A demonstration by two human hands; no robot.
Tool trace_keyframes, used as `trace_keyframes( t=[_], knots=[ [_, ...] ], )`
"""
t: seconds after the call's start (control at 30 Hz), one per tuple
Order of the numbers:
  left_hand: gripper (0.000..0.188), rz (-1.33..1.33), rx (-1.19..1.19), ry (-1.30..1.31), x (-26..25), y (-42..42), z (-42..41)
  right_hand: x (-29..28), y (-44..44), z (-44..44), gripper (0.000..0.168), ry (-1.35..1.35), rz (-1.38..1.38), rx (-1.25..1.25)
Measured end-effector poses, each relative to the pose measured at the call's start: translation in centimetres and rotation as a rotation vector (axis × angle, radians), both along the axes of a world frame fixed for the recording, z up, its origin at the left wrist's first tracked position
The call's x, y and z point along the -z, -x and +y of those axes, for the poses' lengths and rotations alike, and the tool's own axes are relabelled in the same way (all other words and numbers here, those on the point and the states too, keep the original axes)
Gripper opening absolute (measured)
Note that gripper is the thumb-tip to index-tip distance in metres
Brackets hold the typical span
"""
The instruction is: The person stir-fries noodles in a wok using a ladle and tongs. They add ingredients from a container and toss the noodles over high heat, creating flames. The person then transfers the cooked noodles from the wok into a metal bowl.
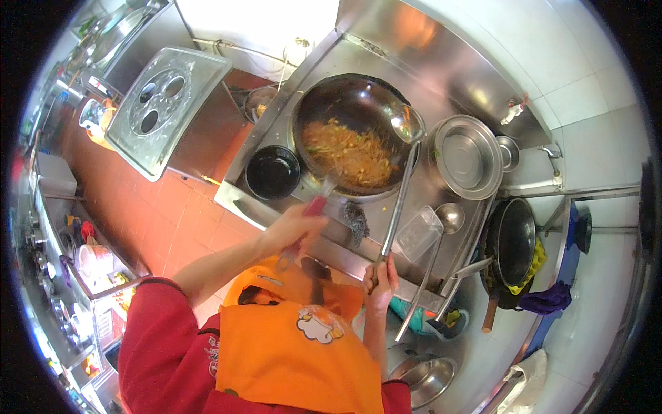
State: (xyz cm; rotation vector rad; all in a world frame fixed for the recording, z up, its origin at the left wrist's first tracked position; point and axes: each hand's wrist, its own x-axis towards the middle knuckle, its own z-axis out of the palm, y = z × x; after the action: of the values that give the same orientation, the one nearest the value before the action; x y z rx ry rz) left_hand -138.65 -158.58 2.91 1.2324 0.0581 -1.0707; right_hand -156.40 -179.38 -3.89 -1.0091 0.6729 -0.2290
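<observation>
My left hand [297, 227], slightly blurred, is closed around the red-gripped handle [315, 206] of a dark wok [357, 95]. Reddish-brown shredded food [351, 152] lies in the wok's near and left part. In my right hand [381, 279] is the long shaft of a metal ladle [395, 217]; its bowl is over the wok's right side, above the food. A small black pan [272, 173] sits left of the wok. Right of the wok stands a wide steel basin [468, 158].
A second ladle [450, 217] lies by a clear plastic tub [420, 233] on the steel stove. A dark scouring pad [357, 222] is near the front edge. Black pans [514, 233] hang at right. At left stands a steel unit with a holed top [201, 67].
</observation>
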Motion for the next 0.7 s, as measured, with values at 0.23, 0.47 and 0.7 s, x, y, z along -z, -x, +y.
trace_keyframes(
  t=[0.23, 0.47, 0.7],
  knots=[
    [0.016, -0.103, 0.050, -0.105, 1.3, 6.1, 3.4, 1.5, 3.8, -0.9, 0.035, 0.149, -0.024, -0.019],
    [0.022, 0.082, 0.015, 0.015, 1.0, 1.7, 1.3, -0.4, -2.6, -2.1, 0.039, 0.274, 0.080, -0.063],
    [0.019, 0.042, -0.118, 0.002, 6.1, -1.0, -5.1, -1.9, -11.0, -2.3, 0.039, 0.704, 0.226, -0.421]
  ],
)
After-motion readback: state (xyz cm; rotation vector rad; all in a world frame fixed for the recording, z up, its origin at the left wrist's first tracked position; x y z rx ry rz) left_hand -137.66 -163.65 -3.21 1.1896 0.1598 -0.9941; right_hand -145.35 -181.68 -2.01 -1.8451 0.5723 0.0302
